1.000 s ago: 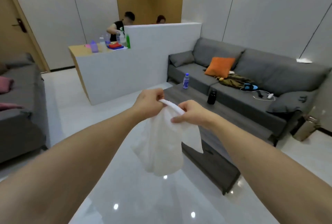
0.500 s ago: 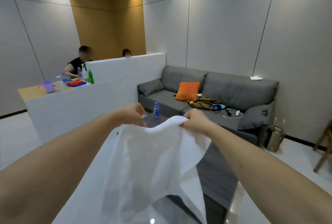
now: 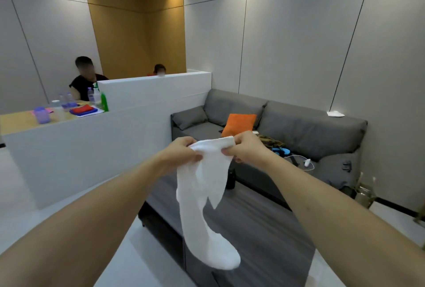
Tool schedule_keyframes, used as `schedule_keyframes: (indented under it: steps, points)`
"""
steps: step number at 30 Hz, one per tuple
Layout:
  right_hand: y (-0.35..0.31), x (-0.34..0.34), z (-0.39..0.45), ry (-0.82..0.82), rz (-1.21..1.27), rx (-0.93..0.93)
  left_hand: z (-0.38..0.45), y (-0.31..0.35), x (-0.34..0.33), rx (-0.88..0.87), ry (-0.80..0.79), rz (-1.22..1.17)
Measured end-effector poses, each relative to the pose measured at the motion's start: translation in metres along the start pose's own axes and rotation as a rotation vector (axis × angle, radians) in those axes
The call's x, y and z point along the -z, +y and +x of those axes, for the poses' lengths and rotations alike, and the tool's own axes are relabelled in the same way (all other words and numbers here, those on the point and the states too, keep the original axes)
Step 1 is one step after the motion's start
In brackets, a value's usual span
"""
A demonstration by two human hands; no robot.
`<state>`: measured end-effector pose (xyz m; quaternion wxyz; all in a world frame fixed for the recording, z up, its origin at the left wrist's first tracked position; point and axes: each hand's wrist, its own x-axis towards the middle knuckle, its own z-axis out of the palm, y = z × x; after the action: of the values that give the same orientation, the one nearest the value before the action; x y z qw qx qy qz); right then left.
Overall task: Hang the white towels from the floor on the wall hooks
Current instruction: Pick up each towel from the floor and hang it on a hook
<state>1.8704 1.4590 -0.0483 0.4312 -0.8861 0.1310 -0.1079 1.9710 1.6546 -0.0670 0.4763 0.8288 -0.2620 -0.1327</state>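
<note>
Office lounge or reception area. Grey panelled walls, a grey sofa [image 3: 282,130] with an orange cushion [image 3: 239,123], and a low dark coffee table [image 3: 241,229]. White partition counter [image 3: 128,130] with two people seated behind it; bottles [image 3: 101,100] on its wooden top.

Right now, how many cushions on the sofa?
2 loose ones: a grey cushion at the sofa's left end by the armrest, and an orange cushion leaning on the backrest, just behind the raised white towel. The hands may hide more.
</note>
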Motion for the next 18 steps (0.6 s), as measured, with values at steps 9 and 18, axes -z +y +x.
schedule_keyframes:
  steps: [9, 18]
  points:
    - [0.026, 0.021, 0.078, -0.074, 0.138, 0.188, 0.065, 0.046, -0.073, -0.021, 0.289, -0.125]
    - [0.058, 0.067, 0.122, -0.259, 0.414, 0.359, 0.088, 0.085, -0.099, 0.042, 0.517, -0.191]
